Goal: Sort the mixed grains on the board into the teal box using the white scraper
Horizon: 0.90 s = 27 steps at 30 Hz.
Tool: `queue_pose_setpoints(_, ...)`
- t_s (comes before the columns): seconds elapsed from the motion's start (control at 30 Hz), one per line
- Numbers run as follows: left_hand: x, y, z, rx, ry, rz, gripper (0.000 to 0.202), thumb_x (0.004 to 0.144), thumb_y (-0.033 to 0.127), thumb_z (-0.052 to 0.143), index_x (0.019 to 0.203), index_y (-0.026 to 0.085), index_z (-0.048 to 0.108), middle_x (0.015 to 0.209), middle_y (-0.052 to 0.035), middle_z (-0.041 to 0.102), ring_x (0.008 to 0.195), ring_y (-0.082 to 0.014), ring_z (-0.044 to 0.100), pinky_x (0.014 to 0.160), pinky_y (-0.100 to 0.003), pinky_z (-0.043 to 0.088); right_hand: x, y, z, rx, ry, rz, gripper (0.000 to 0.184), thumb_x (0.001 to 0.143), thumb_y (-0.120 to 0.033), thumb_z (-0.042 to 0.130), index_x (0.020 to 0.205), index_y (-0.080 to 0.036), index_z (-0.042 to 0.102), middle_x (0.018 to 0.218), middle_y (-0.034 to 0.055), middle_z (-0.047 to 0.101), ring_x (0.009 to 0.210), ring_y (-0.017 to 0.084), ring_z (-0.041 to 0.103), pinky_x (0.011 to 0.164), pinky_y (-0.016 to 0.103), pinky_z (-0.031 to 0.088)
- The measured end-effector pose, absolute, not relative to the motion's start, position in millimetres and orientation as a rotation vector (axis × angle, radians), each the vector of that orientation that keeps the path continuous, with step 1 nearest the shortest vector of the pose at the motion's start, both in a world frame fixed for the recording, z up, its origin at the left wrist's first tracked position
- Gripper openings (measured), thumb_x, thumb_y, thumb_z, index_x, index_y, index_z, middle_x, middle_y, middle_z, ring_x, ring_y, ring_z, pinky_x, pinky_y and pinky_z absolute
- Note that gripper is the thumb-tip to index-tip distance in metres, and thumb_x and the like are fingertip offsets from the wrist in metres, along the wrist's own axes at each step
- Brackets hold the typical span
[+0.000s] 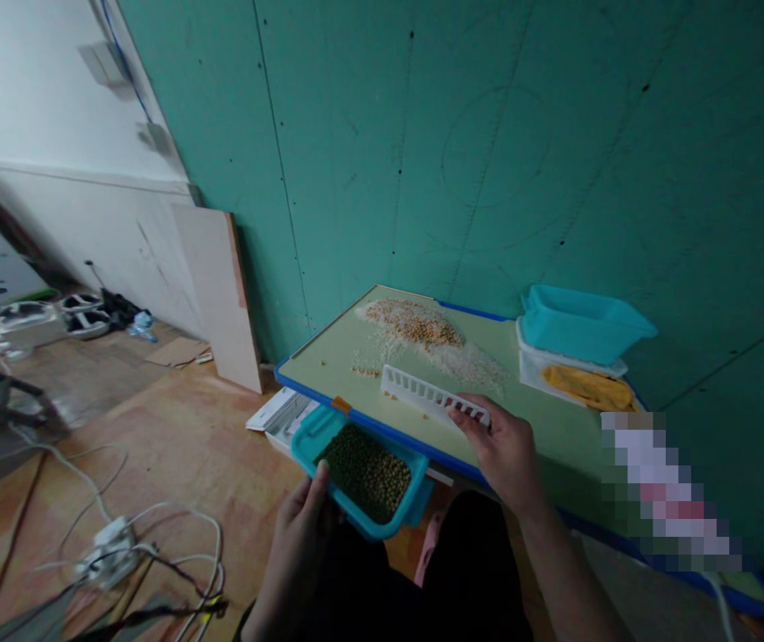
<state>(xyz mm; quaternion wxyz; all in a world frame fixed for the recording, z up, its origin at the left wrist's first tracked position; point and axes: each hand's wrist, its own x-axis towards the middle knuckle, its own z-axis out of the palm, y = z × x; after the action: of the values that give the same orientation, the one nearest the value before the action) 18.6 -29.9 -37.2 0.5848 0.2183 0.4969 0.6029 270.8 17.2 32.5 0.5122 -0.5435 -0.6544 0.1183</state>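
My left hand (305, 517) is closed on the near left rim of a turquoise plastic container (416, 504), thumb on top. Dark green beans (355, 459) and pale yellow beans (385, 477) lie in it, and it is held against the table's front edge. My right hand (505, 450) grips one end of a white slotted plastic strip (431, 397), which stands on edge on the table (315, 374). Beyond the strip spreads a heap of white grains and yellow beans (414, 325). A few loose beans (365, 371) lie near the strip's left end.
A turquoise bin (582, 325) stands at the back right on a white container, beside a yellow item (586, 385). A blurred-out object (669, 490) lies on the table's right. A green wall (368, 178) borders the back. Cables and a power strip (110, 553) lie on the floor.
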Motion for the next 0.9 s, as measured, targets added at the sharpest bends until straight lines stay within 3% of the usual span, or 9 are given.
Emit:
queue_pose_setpoints(0.13, 21, -30, -28, 0.459, 1.107, 1.360, 0.053, 0.056, 0.064, 0.094, 0.066, 0.020, 0.065, 0.052, 0.0074, 0.051, 0.049, -0.0079, 0.044, 0.046, -0.019, 0.037, 250, -9, 35, -1.170, -1.688, 0.202, 0.017, 0.098, -0.026, 0.064, 0.105, -0.025, 0.079, 0.089, 0.0021, 0.083, 0.072, 0.018, 0.079, 0.070, 0.022, 0.062)
queue_pose_setpoints(0.3, 22, -29, -21, 0.413, 1.134, 1.353, 0.057, 0.049, 0.064, 0.096, 0.061, 0.021, 0.062, 0.051, 0.0081, 0.049, 0.050, -0.0081, 0.043, 0.049, -0.020, 0.041, 227, -30, 38, -1.011, -1.741, 0.196, 0.027, 0.096, -0.011, 0.061, 0.112, -0.026, 0.077, 0.102, 0.0010, 0.084, 0.087, 0.017, 0.081, 0.083, 0.020, 0.063)
queue_pose_setpoints(0.5, 19, -27, -29, 0.447, 1.117, 1.373, 0.049, 0.060, 0.061, 0.093, 0.063, 0.021, 0.065, 0.052, 0.0075, 0.048, 0.050, -0.0079, 0.042, 0.047, -0.019, 0.037, 231, -14, 35, -1.122, -1.599, 0.269, 0.013, 0.096, -0.025, 0.068, 0.104, -0.026, 0.079, 0.089, 0.0009, 0.083, 0.073, 0.017, 0.080, 0.067, 0.020, 0.062)
queue_pose_setpoints(0.6, 13, -26, -38, 0.446, 1.142, 1.401, 0.048, 0.064, 0.059, 0.091, 0.061, 0.021, 0.064, 0.048, 0.0088, 0.043, 0.045, -0.0069, 0.036, 0.043, -0.019, 0.031, 244, 17, 33, -1.240, -1.455, 0.246, 0.017, 0.094, -0.037, 0.071, 0.099, -0.023, 0.079, 0.085, 0.0038, 0.083, 0.070, 0.020, 0.078, 0.061, 0.024, 0.060)
queue_pose_setpoints(0.9, 7, -31, -47, 0.423, 1.158, 1.420, 0.042, 0.066, 0.056, 0.091, 0.068, 0.021, 0.068, 0.049, 0.0093, 0.044, 0.044, -0.0080, 0.037, 0.044, -0.022, 0.033, 256, 66, 37, -1.277, -1.515, 0.321, 0.025, 0.091, -0.044, 0.070, 0.099, -0.022, 0.078, 0.087, 0.0057, 0.081, 0.078, 0.024, 0.077, 0.072, 0.030, 0.059)
